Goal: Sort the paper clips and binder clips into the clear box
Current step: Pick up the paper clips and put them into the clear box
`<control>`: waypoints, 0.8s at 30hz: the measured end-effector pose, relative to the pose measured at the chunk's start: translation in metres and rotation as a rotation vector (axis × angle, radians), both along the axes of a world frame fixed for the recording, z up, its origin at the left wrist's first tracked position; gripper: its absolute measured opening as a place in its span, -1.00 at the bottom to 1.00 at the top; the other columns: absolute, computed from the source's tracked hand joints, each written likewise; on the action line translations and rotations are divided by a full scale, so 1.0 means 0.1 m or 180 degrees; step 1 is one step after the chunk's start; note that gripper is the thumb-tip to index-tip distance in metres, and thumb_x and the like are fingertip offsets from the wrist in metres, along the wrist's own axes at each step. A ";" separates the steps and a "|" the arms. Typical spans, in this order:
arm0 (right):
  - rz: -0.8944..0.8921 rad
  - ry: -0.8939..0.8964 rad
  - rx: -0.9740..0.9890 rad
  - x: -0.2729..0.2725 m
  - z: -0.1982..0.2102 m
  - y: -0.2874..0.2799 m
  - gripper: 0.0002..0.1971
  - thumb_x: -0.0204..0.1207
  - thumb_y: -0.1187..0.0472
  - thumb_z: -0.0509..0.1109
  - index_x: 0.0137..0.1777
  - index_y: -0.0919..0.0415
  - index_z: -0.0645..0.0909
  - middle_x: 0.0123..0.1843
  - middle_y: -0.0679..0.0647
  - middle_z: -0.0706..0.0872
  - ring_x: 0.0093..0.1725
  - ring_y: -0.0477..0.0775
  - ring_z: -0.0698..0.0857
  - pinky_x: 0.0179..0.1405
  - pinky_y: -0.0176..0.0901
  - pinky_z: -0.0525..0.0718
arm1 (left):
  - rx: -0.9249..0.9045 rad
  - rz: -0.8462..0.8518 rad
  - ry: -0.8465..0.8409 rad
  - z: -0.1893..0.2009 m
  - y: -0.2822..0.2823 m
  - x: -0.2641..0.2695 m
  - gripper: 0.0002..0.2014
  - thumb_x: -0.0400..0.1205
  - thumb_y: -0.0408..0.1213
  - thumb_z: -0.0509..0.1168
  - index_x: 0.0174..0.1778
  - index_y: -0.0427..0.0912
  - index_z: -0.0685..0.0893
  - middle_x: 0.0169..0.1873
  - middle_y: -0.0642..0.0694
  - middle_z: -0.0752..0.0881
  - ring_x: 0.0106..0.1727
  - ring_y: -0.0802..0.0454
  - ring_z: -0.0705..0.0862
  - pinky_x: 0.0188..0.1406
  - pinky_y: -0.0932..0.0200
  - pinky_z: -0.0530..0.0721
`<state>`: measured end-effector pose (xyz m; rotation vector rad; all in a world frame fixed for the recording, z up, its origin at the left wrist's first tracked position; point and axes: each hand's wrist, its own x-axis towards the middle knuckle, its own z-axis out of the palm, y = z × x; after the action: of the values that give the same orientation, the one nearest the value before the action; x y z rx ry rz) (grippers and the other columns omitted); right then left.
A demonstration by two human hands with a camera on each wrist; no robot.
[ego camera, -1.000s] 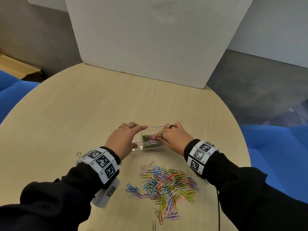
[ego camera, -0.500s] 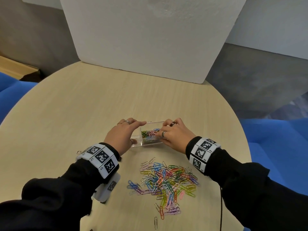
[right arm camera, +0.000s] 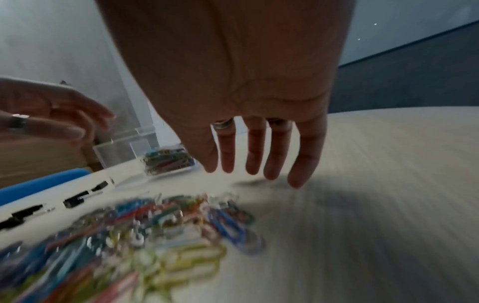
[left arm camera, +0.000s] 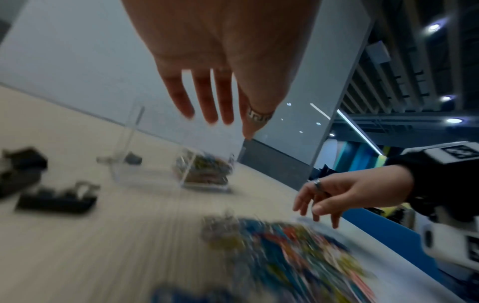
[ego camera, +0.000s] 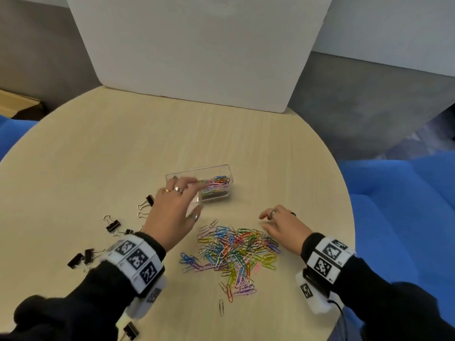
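Bare table (ego camera: 103,168) along the far edge up to the white board (ego camera: 197,52); binder clips (ego camera: 112,226) crowding the left edge.

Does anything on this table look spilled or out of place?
Nothing looks damaged. Coloured paper clips lie in a loose heap on the table, and black binder clips are scattered at its left. The clear box holds only paper clips, in its right compartment.

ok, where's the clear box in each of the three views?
Head: clear box at centre, beyond the left hand.
Left wrist: centre-left, under the fingertips.
Right wrist: left of centre, behind the thumb.
Shared landmark: the coloured paper clips in its right compartment.
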<state>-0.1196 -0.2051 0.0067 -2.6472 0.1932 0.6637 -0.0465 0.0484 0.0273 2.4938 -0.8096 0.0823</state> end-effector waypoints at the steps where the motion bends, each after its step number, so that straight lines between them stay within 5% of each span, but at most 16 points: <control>1: -0.0118 0.0076 -0.0060 -0.08 -0.08 -0.04 -0.70 0.64 0.10 0.16 0.33 0.11 0.47 0.28 0.08 0.46 0.27 0.07 0.49 0.39 -0.11 0.41 | 0.0092 -0.0117 0.0303 -0.04 -0.01 -0.11 -0.56 0.53 -0.18 0.36 0.34 0.03 0.49 0.24 -0.03 0.56 0.24 -0.05 0.53 0.18 -0.07 0.59; 4: -0.0457 0.0086 -0.0008 -0.26 -0.19 -0.05 -0.68 0.64 0.15 0.16 0.36 0.20 0.45 0.31 0.14 0.41 0.37 0.13 0.40 0.48 -0.12 0.30 | 0.0954 -0.0230 0.1444 -0.28 -0.06 -0.33 -0.35 0.50 0.09 0.32 0.50 0.06 0.29 0.40 0.00 0.38 0.39 0.01 0.35 0.41 0.07 0.42; 7: -0.0615 -0.0098 0.0276 -0.33 -0.24 0.10 -0.68 0.65 0.17 0.15 0.35 0.23 0.47 0.32 0.13 0.42 0.37 0.08 0.40 0.48 -0.16 0.28 | 0.1183 0.0093 0.1602 -0.47 -0.14 -0.39 -0.25 0.45 0.21 0.30 0.52 0.02 0.24 0.44 -0.04 0.33 0.40 -0.06 0.31 0.37 0.03 0.37; 10: -0.0518 -0.0204 0.0501 -0.37 -0.27 0.26 -0.68 0.66 0.21 0.14 0.36 0.24 0.47 0.32 0.11 0.45 0.37 0.03 0.40 0.46 -0.25 0.26 | 0.0893 0.0397 0.1568 -0.53 -0.28 -0.40 -0.41 0.56 0.06 0.25 0.49 0.00 0.31 0.42 -0.07 0.36 0.40 -0.08 0.32 0.36 0.01 0.35; 13: -0.0408 -0.0394 0.0705 -0.38 -0.26 0.34 -0.69 0.66 0.29 0.09 0.34 0.26 0.50 0.29 0.12 0.50 0.32 0.00 0.44 0.35 -0.44 0.22 | 0.0696 0.0153 0.1649 -0.53 -0.43 -0.41 -0.60 0.65 -0.18 0.15 0.44 0.00 0.39 0.36 -0.07 0.43 0.35 -0.06 0.36 0.34 0.04 0.35; 17: -0.0542 -0.0646 0.0535 -0.40 -0.28 0.30 -0.65 0.66 0.18 0.10 0.40 0.20 0.44 0.32 0.07 0.46 0.36 0.05 0.39 0.44 -0.07 0.37 | 0.0618 0.0022 0.1569 -0.52 -0.50 -0.39 -0.55 0.63 -0.41 0.08 0.45 -0.03 0.40 0.34 -0.08 0.44 0.33 -0.08 0.37 0.32 0.03 0.38; 21: -0.0145 -0.0274 0.0327 -0.41 -0.30 0.38 -0.29 0.46 -0.18 0.32 0.54 0.07 0.24 0.38 0.02 0.35 0.40 0.05 0.28 0.46 -0.01 0.34 | 0.0739 -0.0445 0.1816 -0.50 -0.49 -0.37 -0.57 0.62 -0.44 0.09 0.42 -0.07 0.45 0.32 -0.09 0.48 0.33 -0.07 0.39 0.38 0.10 0.37; 24: 0.0002 -0.0265 0.0251 -0.39 -0.33 0.53 -0.24 0.34 -0.17 0.44 0.51 0.02 0.27 0.36 -0.01 0.36 0.37 0.04 0.29 0.43 -0.01 0.36 | 0.0501 -0.0428 0.1824 -0.36 -0.42 -0.28 -0.61 0.62 -0.38 0.18 0.38 -0.07 0.49 0.26 -0.08 0.52 0.29 -0.03 0.45 0.39 0.07 0.43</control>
<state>-0.1584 -0.1517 -0.0261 -2.5932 0.1395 0.5484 -0.0743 0.0067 -0.0083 2.3987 -0.7466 -0.7326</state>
